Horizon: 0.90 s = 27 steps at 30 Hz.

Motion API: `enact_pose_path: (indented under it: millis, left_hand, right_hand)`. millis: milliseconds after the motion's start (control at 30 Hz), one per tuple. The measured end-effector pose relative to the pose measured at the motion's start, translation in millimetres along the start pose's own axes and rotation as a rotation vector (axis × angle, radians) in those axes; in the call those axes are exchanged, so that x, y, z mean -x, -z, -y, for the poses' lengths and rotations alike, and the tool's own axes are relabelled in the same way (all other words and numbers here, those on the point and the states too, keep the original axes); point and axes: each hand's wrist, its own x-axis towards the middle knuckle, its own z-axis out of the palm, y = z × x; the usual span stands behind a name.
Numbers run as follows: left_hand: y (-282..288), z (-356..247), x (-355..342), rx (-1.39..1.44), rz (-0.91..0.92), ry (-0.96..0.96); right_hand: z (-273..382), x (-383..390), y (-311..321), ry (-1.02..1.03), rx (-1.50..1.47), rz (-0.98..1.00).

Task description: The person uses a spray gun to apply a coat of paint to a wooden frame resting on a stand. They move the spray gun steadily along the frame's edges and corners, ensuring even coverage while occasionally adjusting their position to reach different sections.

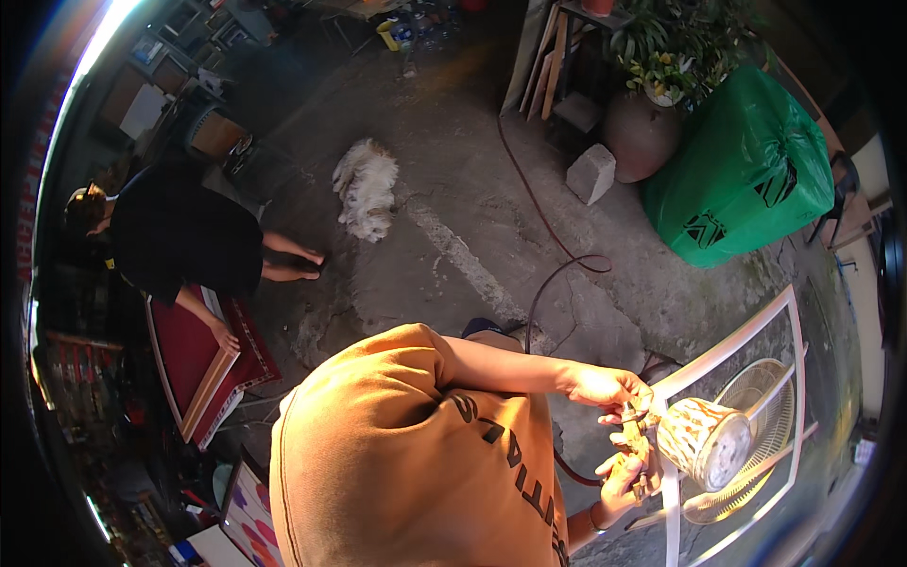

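My left hand (pixel 609 387) is the upper one, its fingers closed on the top of a brass-coloured spray gun (pixel 635 430). Below it, my right hand (pixel 619 484), with a band at the wrist, grips the same spray gun lower down. A round cup (pixel 704 442) streaked with brown and white paint is attached to the gun and lies tilted to the right of my hands. Just beyond it stands a pale open frame (pixel 792 378), partly hidden by the cup. My fingers cover parts of the gun.
A dark red hose (pixel 529 189) loops across the concrete floor. Behind the frame is a round fan (pixel 770 387). A green bag (pixel 746 170), a concrete block (pixel 591 175) and plants stand at far right. A fluffy animal (pixel 367 189) lies mid-floor. At left, another person (pixel 189 231) handles red panels.
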Motion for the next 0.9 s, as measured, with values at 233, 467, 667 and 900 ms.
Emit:
enact_pose_path:
  millis: [233, 467, 667, 900]
  left_hand:
    - [18, 53, 36, -0.274, -0.359, 0.059]
    - [15, 89, 29, -0.400, -0.225, -0.012]
    - [12, 43, 46, -0.653, 0.357, 0.207]
    - [70, 65, 15, -0.771, 0.645, 0.595]
  right_hand:
    - [-14, 8, -8, -0.002, -0.014, 0.151]
    - [14, -3, -17, -0.130, -0.161, -0.010]
    - [35, -24, -21, -0.010, -0.119, -0.263]
    - [51, -24, -22, 0.037, 0.136, -0.700]
